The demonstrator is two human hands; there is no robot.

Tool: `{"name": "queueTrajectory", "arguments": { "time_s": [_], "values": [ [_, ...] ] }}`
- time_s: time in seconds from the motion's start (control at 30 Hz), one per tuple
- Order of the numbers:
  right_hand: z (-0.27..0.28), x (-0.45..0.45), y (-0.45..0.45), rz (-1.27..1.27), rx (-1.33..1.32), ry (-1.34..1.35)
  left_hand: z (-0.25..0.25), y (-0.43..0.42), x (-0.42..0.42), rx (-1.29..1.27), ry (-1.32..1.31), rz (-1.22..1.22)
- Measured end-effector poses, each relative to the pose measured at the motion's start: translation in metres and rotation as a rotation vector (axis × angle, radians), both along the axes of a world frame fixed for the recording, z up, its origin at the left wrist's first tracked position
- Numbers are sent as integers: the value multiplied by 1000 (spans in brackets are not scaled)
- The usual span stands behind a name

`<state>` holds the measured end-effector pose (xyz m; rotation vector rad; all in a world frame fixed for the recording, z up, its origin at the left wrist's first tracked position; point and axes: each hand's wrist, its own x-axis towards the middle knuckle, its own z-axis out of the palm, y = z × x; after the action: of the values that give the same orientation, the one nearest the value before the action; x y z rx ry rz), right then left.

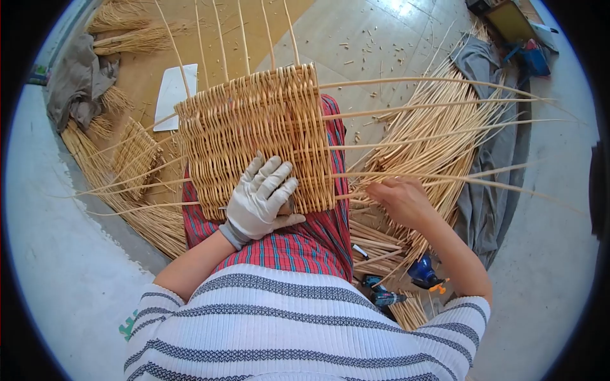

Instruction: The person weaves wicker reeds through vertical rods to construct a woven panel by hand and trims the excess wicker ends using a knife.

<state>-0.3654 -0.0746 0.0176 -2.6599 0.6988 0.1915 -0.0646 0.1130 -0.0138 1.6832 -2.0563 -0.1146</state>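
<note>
A: State the position of the workpiece.
B: The woven panel (251, 136) lies across the person's lap, over a red checked cloth (298, 251). Its upper edge is tilted slightly, with the right corner higher in view.

A: Specify the projecting elements.
B: Upper rods (244, 38) extend from the far edge. Long side rods (381, 112) extend from the right edge, and further rods from the left edge.

A: Report the left hand (264, 193).
B: It wears a pale glove and rests on the near part of the panel, fingers extended across the weave. A dark object (288, 206), mostly hidden, shows below the forefinger. Whether the grip is closed on it cannot be told.

A: Report the right hand (400, 198).
B: It is bare and stands just beside the right edge. The grip is closed, fingertips pinching the lowest rod (351, 196) near the weave.

A: List adjacent items, right side.
B: A large rod bundle (438, 143) lies next to a grey cloth (486, 209). A blue tool (424, 272) with an orange tip and a drill-like tool (384, 296) are near the right forearm.

A: Left side?
B: A smaller woven piece (136, 152) lies near a white sheet (168, 105). Cuttings are scattered on the floor (343, 25) beyond the panel.
</note>
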Motion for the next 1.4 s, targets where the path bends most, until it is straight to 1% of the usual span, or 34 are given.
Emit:
{"name": "queueTrajectory", "arguments": {
  "time_s": [0.07,0.17,0.27,0.33,0.4,0.47,0.53,0.57,0.6,0.67,0.7,0.73,0.8,0.83,0.87,0.93,0.97,1.0,1.07,1.1,1.17,1.2,1.27,1.3,1.33,1.4],
  "values": [
    [0,4,-3,54,150,65,-1,2,-1,12,10,-14],
    [-1,20,4,60,226,45,-6,1,-1,20,-12,-8],
    [-5,48,19,114,309,99,-3,-4,1,37,-23,-12],
    [-17,52,27,145,294,96,-1,-3,-1,35,-35,-37],
    [-25,50,29,71,314,-87,-4,-2,-1,20,-30,-51],
    [-19,50,32,51,247,-68,-3,-2,-1,18,2,-34],
    [-11,52,40,54,12,-221,0,-4,2,27,0,-30],
    [-4,51,47,52,-160,-299,1,-1,0,49,5,-23],
    [-8,51,59,62,-161,-291,-3,1,-1,46,14,-14],
    [-26,51,89,-280,-193,-146,-10,3,3,5,12,-43],
    [-28,53,101,-373,-179,-104,-8,3,5,13,17,-49],
    [-31,54,106,-368,-195,-112,-9,2,4,-4,12,-45],
    [-35,54,115,-489,-126,-98,-9,3,5,-30,47,-63],
    [-17,56,109,-468,-49,-37,-4,2,4,-22,76,-74],
    [-2,64,108,-478,-60,-72,3,2,5,-38,44,-85],
    [23,78,109,-352,-259,-390,18,3,11,-29,268,-159],
    [29,84,115,-345,-108,-437,15,6,16,-66,398,-171],
    [26,96,120,-353,-130,-466,16,9,13,-60,664,-87],
    [5,121,134,-28,41,-618,18,1,23,57,835,-43],
    [-4,126,138,-36,24,-627,26,-9,26,49,826,-61],
    [-15,132,143,53,-199,-525,56,-43,41,89,314,-457],
    [-7,128,145,49,-208,-528,65,-58,39,84,309,-463],
    [14,106,153,88,-27,-549,77,-87,15,158,-59,-801],
    [14,90,155,153,136,-558,71,-97,6,178,-110,-860],
    [11,77,157,143,119,-561,74,-105,-1,167,-121,-874],
    [1,50,164,104,197,-790,80,-123,-17,175,-324,-906]
  ]
}}
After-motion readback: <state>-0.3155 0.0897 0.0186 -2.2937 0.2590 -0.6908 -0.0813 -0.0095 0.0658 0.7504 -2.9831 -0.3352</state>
